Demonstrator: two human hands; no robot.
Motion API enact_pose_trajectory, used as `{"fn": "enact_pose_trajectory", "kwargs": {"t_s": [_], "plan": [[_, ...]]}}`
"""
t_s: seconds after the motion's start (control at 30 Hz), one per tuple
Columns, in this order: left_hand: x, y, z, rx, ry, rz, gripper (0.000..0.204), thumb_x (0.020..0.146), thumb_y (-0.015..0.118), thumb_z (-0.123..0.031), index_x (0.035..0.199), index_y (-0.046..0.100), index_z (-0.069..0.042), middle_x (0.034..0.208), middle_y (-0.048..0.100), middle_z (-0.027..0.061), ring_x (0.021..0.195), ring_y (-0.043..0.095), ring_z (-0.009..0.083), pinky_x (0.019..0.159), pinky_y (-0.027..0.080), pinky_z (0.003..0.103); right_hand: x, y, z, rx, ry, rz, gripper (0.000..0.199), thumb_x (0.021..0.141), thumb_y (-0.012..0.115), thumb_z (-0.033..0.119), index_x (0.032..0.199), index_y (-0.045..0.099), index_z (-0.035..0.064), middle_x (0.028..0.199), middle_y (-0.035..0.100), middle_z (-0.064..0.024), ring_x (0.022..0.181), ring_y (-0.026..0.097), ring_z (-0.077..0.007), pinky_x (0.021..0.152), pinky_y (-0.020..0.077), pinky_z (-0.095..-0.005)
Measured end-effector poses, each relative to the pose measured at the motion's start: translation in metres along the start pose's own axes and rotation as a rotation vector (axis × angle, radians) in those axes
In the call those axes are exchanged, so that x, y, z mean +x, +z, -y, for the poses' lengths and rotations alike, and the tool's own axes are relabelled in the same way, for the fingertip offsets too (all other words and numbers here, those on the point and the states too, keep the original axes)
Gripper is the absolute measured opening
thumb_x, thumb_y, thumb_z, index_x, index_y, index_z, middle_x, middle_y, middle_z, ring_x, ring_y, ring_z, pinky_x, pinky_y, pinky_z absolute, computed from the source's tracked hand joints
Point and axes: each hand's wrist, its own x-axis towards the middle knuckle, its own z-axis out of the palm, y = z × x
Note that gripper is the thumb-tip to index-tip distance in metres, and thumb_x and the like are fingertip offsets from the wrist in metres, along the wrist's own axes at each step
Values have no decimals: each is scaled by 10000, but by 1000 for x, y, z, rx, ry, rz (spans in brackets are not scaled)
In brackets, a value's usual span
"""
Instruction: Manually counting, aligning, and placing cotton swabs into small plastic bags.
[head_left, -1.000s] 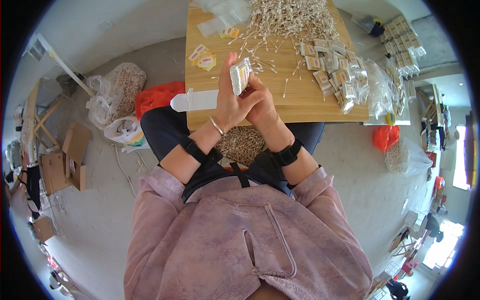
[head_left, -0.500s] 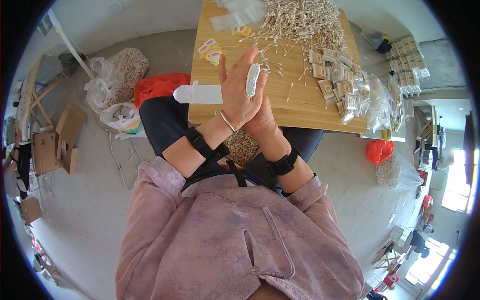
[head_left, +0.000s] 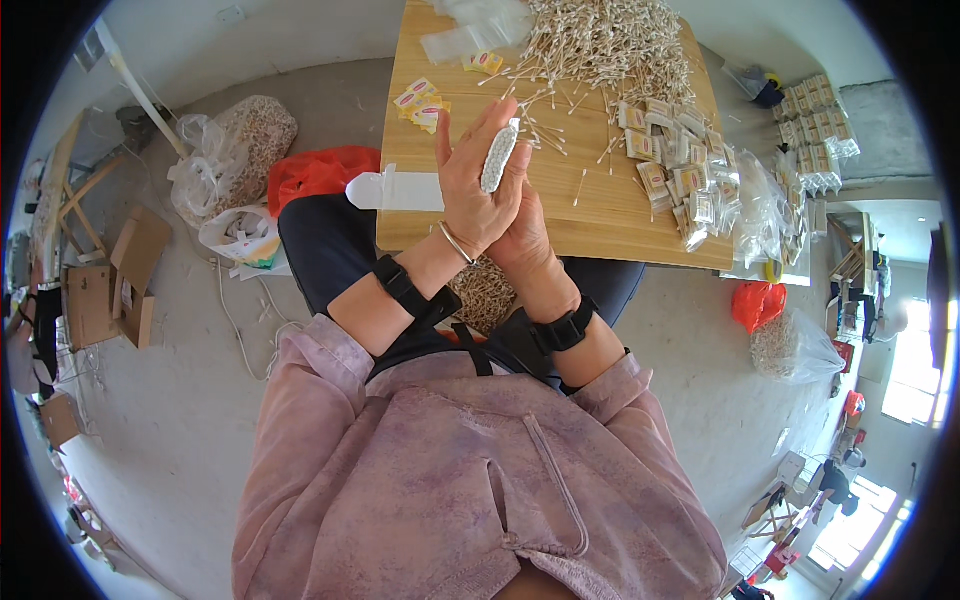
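Note:
A tight bundle of cotton swabs (head_left: 499, 158) is pressed between my two hands above the near edge of the table, its white tips facing up. My left hand (head_left: 470, 190) lies along the bundle's left side, fingers stretched forward and thumb raised apart. From the right, my right hand (head_left: 527, 228) closes on the bundle with its thumb along the side; its other fingers are mostly hidden behind the left hand. Just left of my left wrist, a long white strip with a rounded end (head_left: 405, 190) rests across the table edge.
Loose cotton swabs (head_left: 610, 45) are heaped on the far part of the wooden table (head_left: 580, 230). Filled small packs (head_left: 690, 180) pile at its right. Yellow-and-white cards (head_left: 425, 105) and clear bags (head_left: 475, 30) lie at the left. More swabs (head_left: 482, 295) sit below, between my legs.
The bundle has tilted and shifted slightly left between my palms. My right hand's fingers have moved a little; both arms stay nearly in place.

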Motion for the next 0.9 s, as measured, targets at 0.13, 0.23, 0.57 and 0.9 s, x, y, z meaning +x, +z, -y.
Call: {"fn": "enact_pose_trajectory", "kwargs": {"t_s": [0.13,0.23,0.57,0.9], "plan": [[1,0,0,-22,3,-6,373,851,640,-200,1194,574,-71,1130,643,86,1126,567,210,1103,151,449,2,0,0,104,-18,4,111,969,477,197,937,511,96,1017,599,-55,952,593,-189,859,512,-358],[-1,-5,-4,-44,-65,13,370,850,639,-197,1191,576,-66,1097,655,89,1093,582,206,1105,144,447,6,-1,3,106,-75,-27,133,972,471,215,993,525,96,1046,598,-61,974,584,-196,881,501,-363],[2,-11,-4,-91,-229,25,268,872,630,-226,1056,638,-32,891,693,70,791,648,154,1049,263,382,6,5,12,-92,-295,-48,159,953,513,220,1056,551,105,1053,611,-42,966,578,-155,867,492,-338],[3,-19,31,-738,-588,86,254,888,638,-170,1059,611,16,964,662,52,843,600,79,729,474,203,10,-6,35,-458,-489,-110,75,927,578,172,896,573,104,774,592,21,653,498,-60,599,407,-215]]}}
